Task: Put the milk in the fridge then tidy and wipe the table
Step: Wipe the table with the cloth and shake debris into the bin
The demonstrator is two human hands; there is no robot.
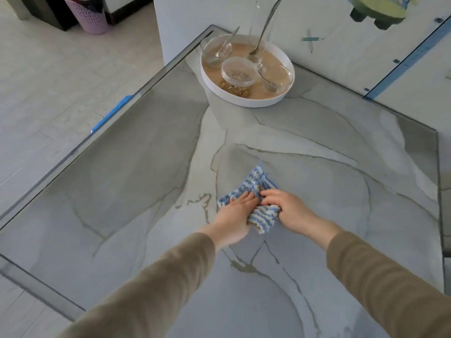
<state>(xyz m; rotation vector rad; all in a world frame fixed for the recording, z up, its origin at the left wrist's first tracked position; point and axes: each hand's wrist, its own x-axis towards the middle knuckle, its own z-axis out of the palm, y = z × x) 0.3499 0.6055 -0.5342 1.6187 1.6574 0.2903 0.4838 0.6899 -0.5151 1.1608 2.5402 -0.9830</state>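
Blue-striped cloth (256, 182), pressed under the left hand (234, 212) and pinched by the right hand (286, 206), would wipe best spread flat.

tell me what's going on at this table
A person has both hands on a striped cloth lying on the grey marble-look table: the left hand presses down on it and the right hand grips a bunched part. At the far corner a white tray holds glass bowls, spoons and a lidded jar. No milk is in view.
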